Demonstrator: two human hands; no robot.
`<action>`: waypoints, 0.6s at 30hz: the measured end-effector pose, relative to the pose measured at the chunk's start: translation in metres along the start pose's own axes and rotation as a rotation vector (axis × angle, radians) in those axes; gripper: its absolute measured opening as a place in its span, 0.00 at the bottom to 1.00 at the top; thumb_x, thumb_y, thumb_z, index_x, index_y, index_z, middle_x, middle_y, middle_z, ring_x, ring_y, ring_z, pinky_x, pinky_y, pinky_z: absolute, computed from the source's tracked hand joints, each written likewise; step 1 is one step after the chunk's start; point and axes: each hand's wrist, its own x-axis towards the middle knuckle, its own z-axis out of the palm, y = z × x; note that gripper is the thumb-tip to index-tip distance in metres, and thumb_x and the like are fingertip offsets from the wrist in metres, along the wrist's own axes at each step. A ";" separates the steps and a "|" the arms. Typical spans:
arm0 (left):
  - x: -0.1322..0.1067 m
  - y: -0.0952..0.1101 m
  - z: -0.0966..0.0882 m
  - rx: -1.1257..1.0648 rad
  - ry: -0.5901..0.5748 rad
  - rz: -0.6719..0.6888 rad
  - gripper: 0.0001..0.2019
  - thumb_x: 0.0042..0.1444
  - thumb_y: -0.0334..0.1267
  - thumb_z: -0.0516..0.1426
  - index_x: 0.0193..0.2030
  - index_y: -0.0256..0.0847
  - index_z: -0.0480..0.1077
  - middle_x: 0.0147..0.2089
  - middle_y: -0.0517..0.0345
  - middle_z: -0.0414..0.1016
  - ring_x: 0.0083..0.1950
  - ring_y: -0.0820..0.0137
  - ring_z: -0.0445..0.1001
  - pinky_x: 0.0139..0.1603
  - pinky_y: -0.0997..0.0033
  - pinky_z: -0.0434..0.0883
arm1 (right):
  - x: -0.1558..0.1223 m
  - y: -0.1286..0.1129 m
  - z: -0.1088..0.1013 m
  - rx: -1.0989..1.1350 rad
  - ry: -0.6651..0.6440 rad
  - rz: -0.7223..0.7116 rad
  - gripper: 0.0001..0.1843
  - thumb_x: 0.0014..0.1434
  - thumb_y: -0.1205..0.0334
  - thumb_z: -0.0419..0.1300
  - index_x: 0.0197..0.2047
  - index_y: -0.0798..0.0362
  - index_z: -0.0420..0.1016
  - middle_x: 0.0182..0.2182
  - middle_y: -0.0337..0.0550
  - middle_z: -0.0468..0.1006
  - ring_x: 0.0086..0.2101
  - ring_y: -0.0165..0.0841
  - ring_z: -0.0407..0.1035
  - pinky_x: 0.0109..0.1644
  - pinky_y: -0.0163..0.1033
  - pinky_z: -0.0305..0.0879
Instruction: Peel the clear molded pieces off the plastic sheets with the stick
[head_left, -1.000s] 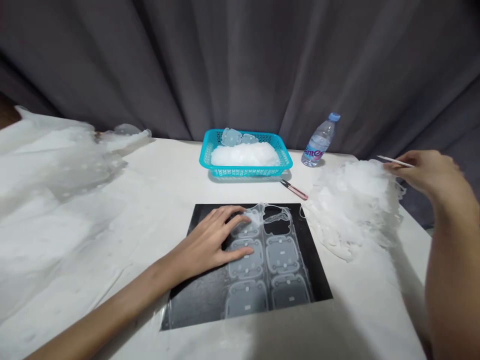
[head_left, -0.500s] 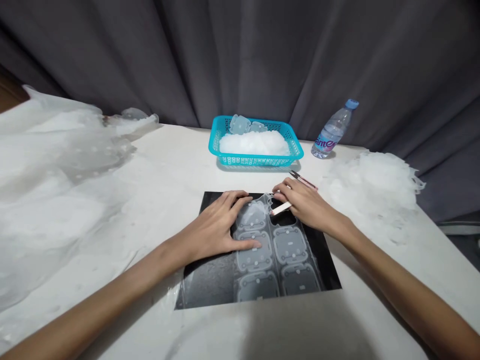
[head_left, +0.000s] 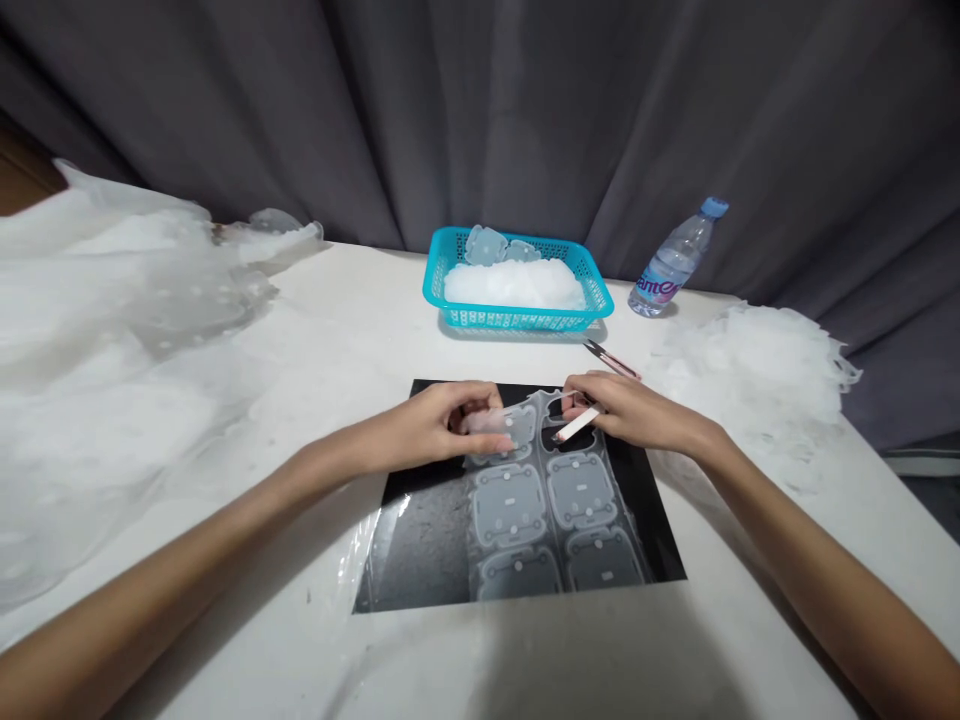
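A translucent plastic sheet (head_left: 509, 503) with rounded-square panels lies over a black mat (head_left: 420, 550). My left hand (head_left: 457, 425) is closed at its upper left panel, the thumb on top and the other fingers curled beneath. My right hand (head_left: 622, 405) is closed around a slim white stick-like tool (head_left: 579, 423) with a dark tip, beside the frame of the sheet at the upper right. Its fingertips are by the upper edge of that frame. Open gaps show black mat through the frame there.
Behind the mat stands a turquoise basket (head_left: 517, 318) holding white translucent pieces (head_left: 514, 285). Pink-handled thread snips (head_left: 613, 359) lie behind my right hand. A water bottle (head_left: 671, 262) stands at the back right. Filmy white piles (head_left: 97, 340) lie left and another pile (head_left: 757, 365) right.
My left hand has gone from lying spread on the sheet to gripping its upper left panel. My right hand has shifted slightly right with the white tool.
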 end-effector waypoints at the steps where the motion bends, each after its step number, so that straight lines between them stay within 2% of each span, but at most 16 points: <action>1: 0.001 -0.001 -0.004 0.032 -0.010 0.002 0.18 0.64 0.54 0.61 0.32 0.43 0.68 0.29 0.64 0.64 0.29 0.71 0.63 0.31 0.71 0.62 | 0.000 0.002 0.000 -0.010 0.046 0.005 0.08 0.65 0.71 0.52 0.43 0.52 0.71 0.41 0.45 0.78 0.44 0.39 0.71 0.48 0.41 0.61; 3: 0.001 -0.001 -0.010 0.158 -0.001 0.019 0.22 0.66 0.55 0.59 0.27 0.43 0.65 0.26 0.63 0.62 0.30 0.70 0.64 0.33 0.70 0.63 | 0.001 0.004 -0.001 -0.026 0.150 0.037 0.12 0.63 0.74 0.50 0.43 0.52 0.71 0.43 0.46 0.78 0.45 0.40 0.71 0.51 0.43 0.61; 5: 0.001 -0.001 -0.017 0.330 0.030 0.074 0.25 0.68 0.57 0.57 0.24 0.43 0.65 0.26 0.61 0.65 0.33 0.67 0.68 0.36 0.69 0.65 | 0.001 0.006 -0.004 -0.012 0.185 0.068 0.12 0.63 0.72 0.49 0.43 0.52 0.72 0.44 0.48 0.78 0.46 0.41 0.70 0.52 0.45 0.62; 9: 0.002 -0.004 -0.028 0.715 0.075 0.268 0.26 0.71 0.60 0.52 0.28 0.43 0.70 0.30 0.56 0.74 0.41 0.62 0.74 0.49 0.62 0.68 | -0.002 0.007 -0.016 0.100 0.018 0.027 0.13 0.69 0.62 0.50 0.45 0.53 0.76 0.45 0.50 0.79 0.48 0.44 0.71 0.56 0.50 0.63; 11: 0.003 -0.007 -0.031 0.888 0.134 0.332 0.27 0.71 0.62 0.49 0.36 0.41 0.75 0.37 0.51 0.79 0.47 0.57 0.76 0.56 0.57 0.67 | -0.004 0.006 -0.022 0.181 -0.047 0.002 0.15 0.70 0.56 0.52 0.47 0.53 0.77 0.46 0.50 0.80 0.48 0.44 0.72 0.57 0.51 0.64; 13: 0.004 -0.010 -0.030 0.998 0.216 0.332 0.31 0.71 0.64 0.46 0.47 0.38 0.78 0.47 0.43 0.81 0.54 0.52 0.76 0.61 0.53 0.66 | -0.004 0.006 -0.024 0.263 -0.062 0.010 0.15 0.70 0.54 0.55 0.50 0.52 0.77 0.46 0.49 0.81 0.48 0.44 0.73 0.56 0.50 0.66; 15: 0.006 -0.012 -0.026 1.047 0.296 0.293 0.37 0.71 0.66 0.43 0.58 0.33 0.75 0.54 0.38 0.79 0.57 0.49 0.75 0.64 0.50 0.65 | -0.002 0.009 -0.023 0.350 -0.036 0.023 0.15 0.69 0.53 0.58 0.51 0.52 0.76 0.44 0.48 0.81 0.47 0.43 0.75 0.54 0.49 0.68; 18: 0.009 -0.016 -0.016 1.024 0.359 0.201 0.41 0.71 0.66 0.41 0.67 0.28 0.67 0.56 0.35 0.78 0.59 0.47 0.74 0.66 0.49 0.64 | 0.003 0.017 -0.016 0.471 0.064 0.008 0.17 0.68 0.50 0.61 0.51 0.52 0.77 0.42 0.48 0.82 0.45 0.41 0.76 0.53 0.48 0.69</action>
